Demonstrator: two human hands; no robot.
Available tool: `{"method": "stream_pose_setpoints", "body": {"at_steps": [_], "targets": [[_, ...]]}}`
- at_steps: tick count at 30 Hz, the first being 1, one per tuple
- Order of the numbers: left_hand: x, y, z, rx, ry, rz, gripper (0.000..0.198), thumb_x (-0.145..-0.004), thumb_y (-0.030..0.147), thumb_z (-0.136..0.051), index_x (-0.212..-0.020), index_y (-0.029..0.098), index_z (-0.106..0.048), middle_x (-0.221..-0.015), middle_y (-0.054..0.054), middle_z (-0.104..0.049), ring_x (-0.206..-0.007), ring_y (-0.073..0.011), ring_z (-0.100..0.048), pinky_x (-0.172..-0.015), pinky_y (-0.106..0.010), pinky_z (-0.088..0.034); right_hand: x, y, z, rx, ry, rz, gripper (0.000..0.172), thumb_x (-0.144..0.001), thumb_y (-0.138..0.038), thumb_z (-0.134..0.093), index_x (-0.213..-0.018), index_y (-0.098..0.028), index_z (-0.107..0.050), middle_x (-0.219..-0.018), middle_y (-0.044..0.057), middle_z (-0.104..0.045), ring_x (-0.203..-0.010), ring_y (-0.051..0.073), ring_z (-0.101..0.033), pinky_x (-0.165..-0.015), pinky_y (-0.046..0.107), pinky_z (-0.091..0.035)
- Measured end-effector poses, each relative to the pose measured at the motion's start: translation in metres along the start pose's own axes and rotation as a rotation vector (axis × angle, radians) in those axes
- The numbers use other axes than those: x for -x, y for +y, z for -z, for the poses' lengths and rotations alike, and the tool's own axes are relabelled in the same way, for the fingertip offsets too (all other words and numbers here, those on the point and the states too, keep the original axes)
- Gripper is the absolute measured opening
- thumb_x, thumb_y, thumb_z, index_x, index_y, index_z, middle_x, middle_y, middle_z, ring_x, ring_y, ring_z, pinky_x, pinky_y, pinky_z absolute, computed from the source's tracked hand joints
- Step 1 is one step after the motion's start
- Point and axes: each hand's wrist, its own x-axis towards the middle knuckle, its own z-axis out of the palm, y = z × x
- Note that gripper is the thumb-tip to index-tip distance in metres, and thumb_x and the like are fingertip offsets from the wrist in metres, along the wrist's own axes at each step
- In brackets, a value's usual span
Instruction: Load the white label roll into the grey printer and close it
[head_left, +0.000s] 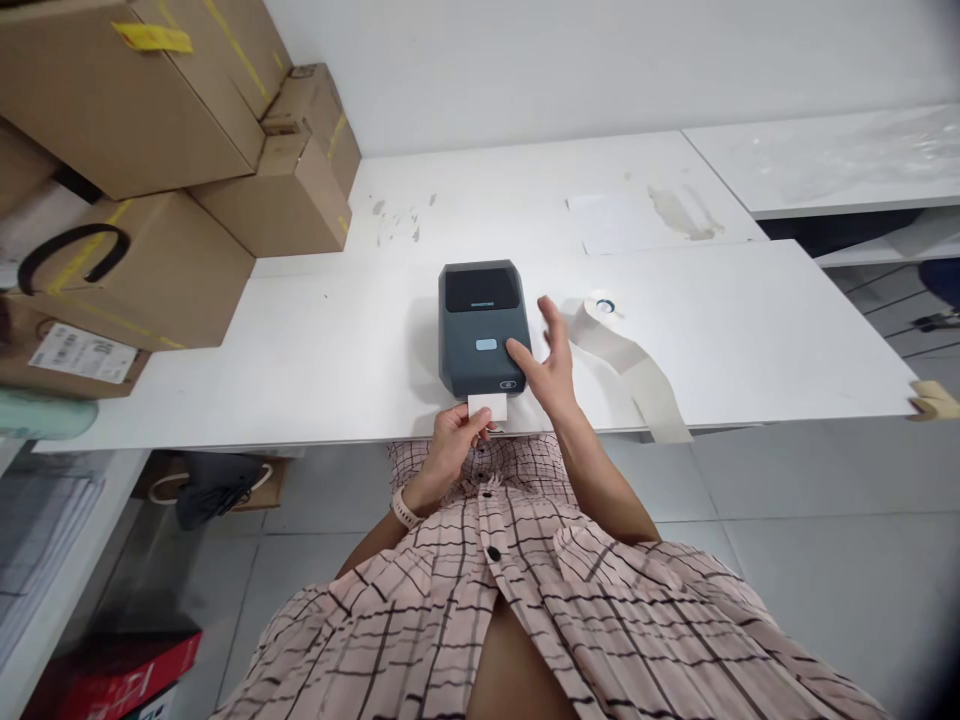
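A dark grey-blue label printer (480, 365) sits near the front edge of the white table. From its front slot a white label (486, 404) sticks out. My left hand (452, 440) pinches the label's front end between thumb and fingers, just below the printer. At the printer's right side is my right hand (551, 370), its thumb on the top cover near the front right corner and its other fingers spread out beyond the side. To the right lies a roll of labels (600, 308), with a loose strip of backing paper (649, 385) running over the table edge.
Cardboard boxes (300, 195) are stacked on the table's left side against the wall. A pale green roll (45, 414) lies at the left edge. A white sheet (607, 222) rests at the back right. Below left are a dark bag (206, 488) and a red box (131, 680).
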Motion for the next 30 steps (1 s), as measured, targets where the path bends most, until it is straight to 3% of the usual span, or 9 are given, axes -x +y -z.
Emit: {"method": "stream_pose_setpoints", "body": {"at_steps": [5,9,13,15,18,21,24,27,30], "targets": [[0.007,-0.001,0.022,-0.107,-0.104,-0.024,0.050,-0.092,0.062,-0.059,-0.068,0.019,-0.072,-0.068,-0.005,-0.069,-0.062,-0.0152,-0.060,-0.061,-0.030,-0.045,0.011,-0.036,0.012,0.353,-0.144,0.412,0.065,-0.105,-0.043,-0.046,-0.165,-0.034,-0.022,-0.127,0.003,-0.077,-0.145,0.029,-0.050,-0.131,0.058,-0.020],[0.008,-0.001,0.045,-0.126,0.186,-0.168,0.047,-0.096,0.058,-0.054,-0.070,0.021,-0.068,-0.071,-0.003,-0.067,-0.064,-0.0153,-0.060,-0.061,-0.029,-0.047,0.018,-0.044,0.005,0.537,-0.166,0.538,0.068,-0.106,-0.034,-0.045,-0.167,-0.026,-0.015,-0.126,0.006,-0.076,-0.130,0.029,-0.061,-0.129,0.055,-0.021],[-0.003,0.015,0.045,-0.220,0.425,-0.383,0.036,-0.099,0.053,-0.055,-0.112,0.024,-0.072,-0.121,-0.008,-0.073,-0.112,-0.0217,-0.068,-0.091,-0.033,-0.056,0.023,-0.043,-0.003,0.625,-0.153,0.645,0.050,-0.106,-0.031,-0.048,-0.154,-0.018,-0.041,-0.120,0.010,-0.076,-0.120,0.027,-0.066,-0.123,0.050,-0.029],[-0.009,0.024,0.038,-0.247,0.394,-0.432,0.046,-0.101,0.054,-0.052,-0.137,0.027,-0.063,-0.150,-0.009,-0.061,-0.139,-0.0249,-0.056,-0.112,-0.038,-0.049,0.024,-0.039,0.000,0.564,-0.161,0.630,0.044,-0.106,-0.036,-0.050,-0.148,-0.021,-0.049,-0.122,0.010,-0.075,-0.124,0.028,-0.064,-0.123,0.053,-0.029],[-0.019,0.035,0.027,-0.203,0.283,-0.425,0.058,-0.103,0.057,-0.046,-0.153,0.030,-0.049,-0.167,-0.007,-0.044,-0.155,-0.0257,-0.040,-0.124,-0.041,-0.039,0.024,-0.027,0.010,0.332,-0.119,0.490,0.056,-0.105,-0.051,-0.048,-0.155,-0.026,-0.040,-0.147,0.012,-0.061,-0.144,0.031,-0.051,-0.124,0.057,-0.033],[-0.028,0.050,0.024,-0.155,0.249,-0.461,0.064,-0.102,0.063,-0.042,-0.156,0.027,-0.048,-0.169,-0.007,-0.041,-0.158,-0.0253,-0.036,-0.128,-0.040,-0.035,0.015,-0.013,0.018,0.099,-0.099,0.299,0.067,-0.105,-0.064,-0.035,-0.164,-0.033,-0.026,-0.170,0.008,-0.035,-0.159,0.029,-0.031,-0.127,0.055,-0.033],[-0.040,0.074,0.027,-0.128,0.232,-0.599,0.064,-0.102,0.066,-0.038,-0.155,0.030,-0.048,-0.167,-0.004,-0.044,-0.157,-0.0238,-0.037,-0.129,-0.040,-0.034,-0.012,-0.007,0.019,-0.081,-0.130,0.179,0.078,-0.101,-0.077,-0.018,-0.167,-0.037,-0.016,-0.176,0.003,-0.023,-0.162,0.027,-0.022,-0.131,0.052,-0.027],[-0.063,0.096,0.034,-0.082,0.239,-0.717,0.061,-0.103,0.064,-0.039,-0.154,0.033,-0.049,-0.164,-0.003,-0.049,-0.156,-0.0230,-0.039,-0.128,-0.041,-0.036,-0.048,-0.014,0.016,-0.194,-0.169,0.179,0.087,-0.095,-0.084,-0.004,-0.169,-0.038,-0.002,-0.177,0.001,-0.020,-0.163,0.027,-0.020,-0.132,0.052,-0.025],[-0.099,0.098,0.041,-0.049,0.285,-0.671,0.060,-0.103,0.062,-0.039,-0.155,0.034,-0.047,-0.163,-0.004,-0.050,-0.154,-0.0239,-0.042,-0.125,-0.042,-0.039,-0.076,-0.027,0.014,-0.202,-0.192,0.283,0.086,-0.094,-0.087,-0.009,-0.167,-0.044,0.009,-0.177,-0.003,-0.019,-0.164,0.029,-0.018,-0.131,0.055,-0.025]]}}
